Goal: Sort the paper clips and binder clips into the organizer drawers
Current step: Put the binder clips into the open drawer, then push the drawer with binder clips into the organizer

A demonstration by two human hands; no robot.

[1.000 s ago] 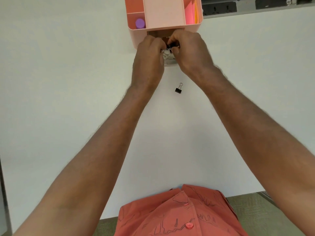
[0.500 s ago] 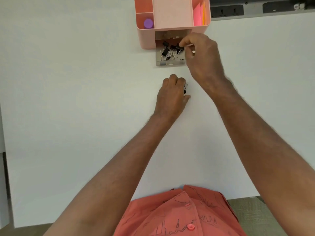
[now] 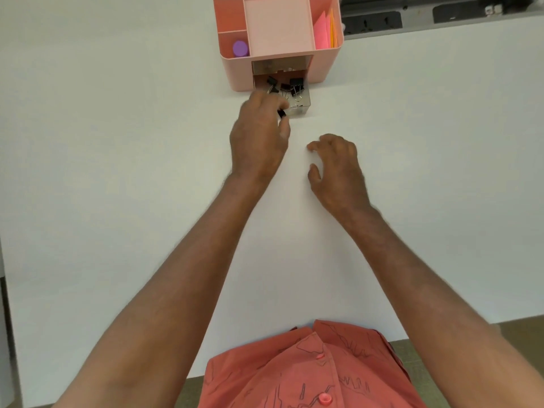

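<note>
Left hand (image 3: 259,142) is pinching a black binder clip (image 3: 281,113) between thumb and fingertips, right at the near-left corner of the clear drawer (image 3: 303,103). Whether clip or knuckles are touching the drawer front, can't tell.

Drawer is sitting pulled out of the pink organizer (image 3: 326,69), its front edge overhanging onto the white table (image 3: 117,172). Loose pile of black binder clips (image 3: 290,86) is lying inside it, mostly toward the back and middle; the near-right part is showing bare bottom.

Right hand (image 3: 338,169) is hovering low over the table, near the left hand but apart from it, fingers curled loosely and spread, holding nothing. Can't tell if the fingertips are touching the surface.

Organizer is sitting at the far edge of the table, nearly against the back ledge with the power sockets (image 3: 372,22). Top compartments: purple cap (image 3: 240,49) in the near-left cell, pink and orange sticky notes (image 3: 325,29) standing in the right slot, big middle cell looking bare.

Table is lying open on both sides of the arms and between hands and the near edge. No paper clips showing on the surface.
</note>
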